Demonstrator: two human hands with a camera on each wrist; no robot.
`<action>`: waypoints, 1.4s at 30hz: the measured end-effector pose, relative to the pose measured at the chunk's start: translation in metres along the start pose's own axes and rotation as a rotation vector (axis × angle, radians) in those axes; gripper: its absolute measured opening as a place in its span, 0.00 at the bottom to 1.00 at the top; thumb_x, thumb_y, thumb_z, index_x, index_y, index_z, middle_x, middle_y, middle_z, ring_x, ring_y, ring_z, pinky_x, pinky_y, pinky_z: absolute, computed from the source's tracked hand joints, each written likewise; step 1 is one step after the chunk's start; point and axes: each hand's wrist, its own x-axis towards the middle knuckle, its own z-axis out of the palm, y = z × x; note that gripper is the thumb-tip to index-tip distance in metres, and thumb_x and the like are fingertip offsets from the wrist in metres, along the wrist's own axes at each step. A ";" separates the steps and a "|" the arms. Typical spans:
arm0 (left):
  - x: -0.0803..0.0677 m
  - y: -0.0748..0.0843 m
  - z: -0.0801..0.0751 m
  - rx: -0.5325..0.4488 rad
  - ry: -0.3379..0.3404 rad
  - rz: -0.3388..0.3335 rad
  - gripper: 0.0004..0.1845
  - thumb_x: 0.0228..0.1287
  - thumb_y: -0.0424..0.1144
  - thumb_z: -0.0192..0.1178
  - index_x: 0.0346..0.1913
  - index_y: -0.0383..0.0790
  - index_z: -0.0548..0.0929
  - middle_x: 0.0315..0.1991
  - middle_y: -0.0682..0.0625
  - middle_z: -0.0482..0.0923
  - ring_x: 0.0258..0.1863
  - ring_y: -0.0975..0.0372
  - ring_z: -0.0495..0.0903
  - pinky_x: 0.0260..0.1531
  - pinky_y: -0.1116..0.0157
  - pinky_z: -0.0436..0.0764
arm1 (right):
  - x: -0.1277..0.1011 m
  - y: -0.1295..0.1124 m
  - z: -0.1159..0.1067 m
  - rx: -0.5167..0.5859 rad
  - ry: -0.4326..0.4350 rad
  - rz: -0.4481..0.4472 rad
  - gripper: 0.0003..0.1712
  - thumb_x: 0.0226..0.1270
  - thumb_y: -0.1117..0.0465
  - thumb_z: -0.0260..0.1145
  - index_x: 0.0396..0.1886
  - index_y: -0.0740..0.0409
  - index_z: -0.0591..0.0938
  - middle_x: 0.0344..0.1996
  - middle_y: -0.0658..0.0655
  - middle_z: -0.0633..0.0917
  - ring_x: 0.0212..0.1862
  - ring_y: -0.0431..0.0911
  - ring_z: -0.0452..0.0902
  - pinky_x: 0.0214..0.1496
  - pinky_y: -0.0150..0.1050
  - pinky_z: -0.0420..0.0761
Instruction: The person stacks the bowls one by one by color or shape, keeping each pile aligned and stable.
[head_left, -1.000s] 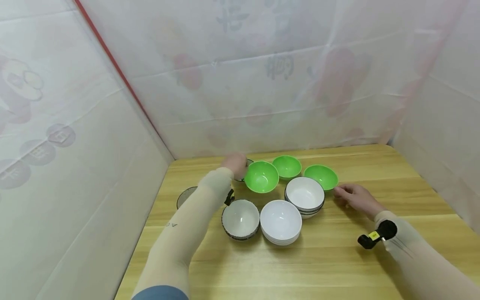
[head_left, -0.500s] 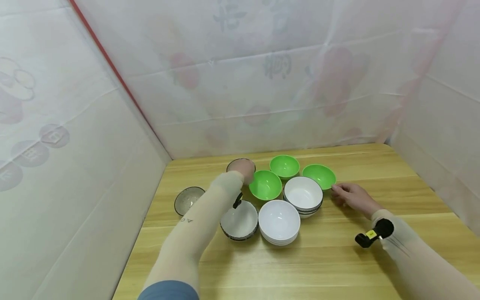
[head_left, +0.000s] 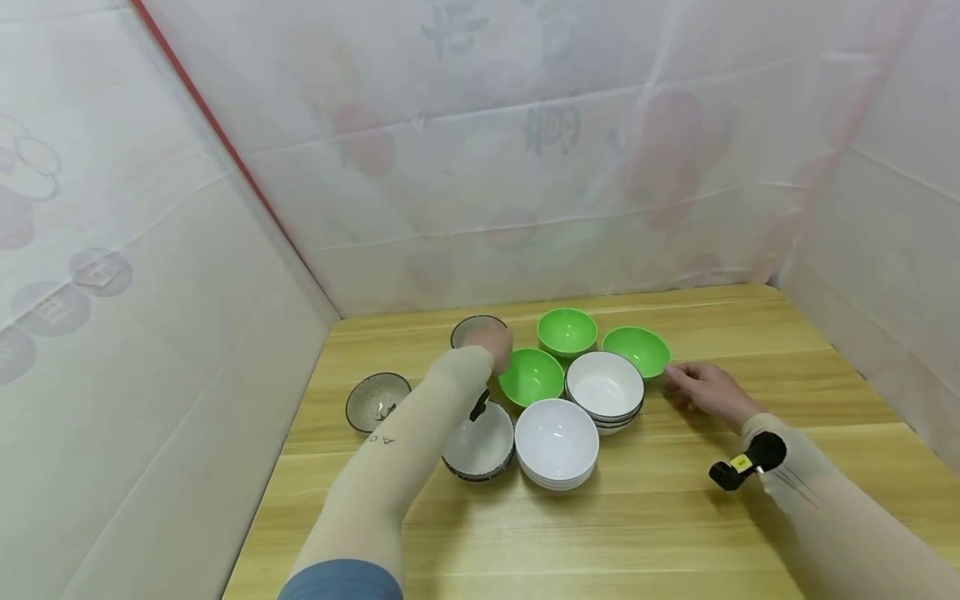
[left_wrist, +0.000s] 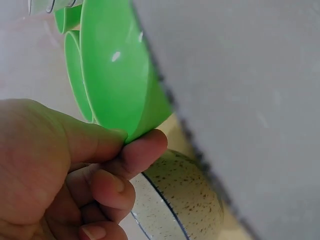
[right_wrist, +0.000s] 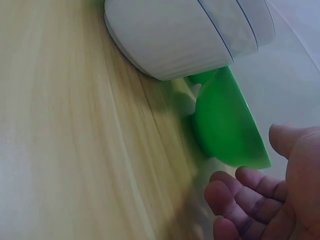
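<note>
My left hand (head_left: 489, 343) pinches the rim of a green bowl (left_wrist: 117, 65) between thumb and forefinger, seen close in the left wrist view. In the head view that front green bowl (head_left: 532, 379) sits left of two other green bowls. My right hand (head_left: 708, 390) is beside the right green bowl (head_left: 637, 351). In the right wrist view its thumb and fingers stand apart near the rim of that green bowl (right_wrist: 227, 122), and a firm grip does not show. A speckled bowl (head_left: 474, 323) lies just behind my left hand, partly hidden by it.
A stack of dark-rimmed white bowls (head_left: 605, 385), a plain white stack (head_left: 557, 442) and a grey-white stack with a speckled outside (head_left: 480, 442) stand close together in front. Another speckled bowl (head_left: 375, 402) is at left. The wooden table (head_left: 637, 533) meets sheeted walls (head_left: 480, 167).
My left hand has drawn the front green bowl slightly right and toward me, uncovering the speckled bowl behind. The right hand has stayed by the right green bowl.
</note>
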 end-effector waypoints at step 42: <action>-0.010 -0.005 0.011 -0.334 -0.041 -0.019 0.16 0.69 0.39 0.53 0.58 0.45 0.77 0.54 0.49 0.77 0.53 0.57 0.75 0.55 0.58 0.74 | 0.032 -0.026 -0.029 -0.220 0.017 0.062 0.40 0.73 0.40 0.49 0.59 0.75 0.71 0.40 0.63 0.84 0.40 0.52 0.81 0.47 0.54 0.77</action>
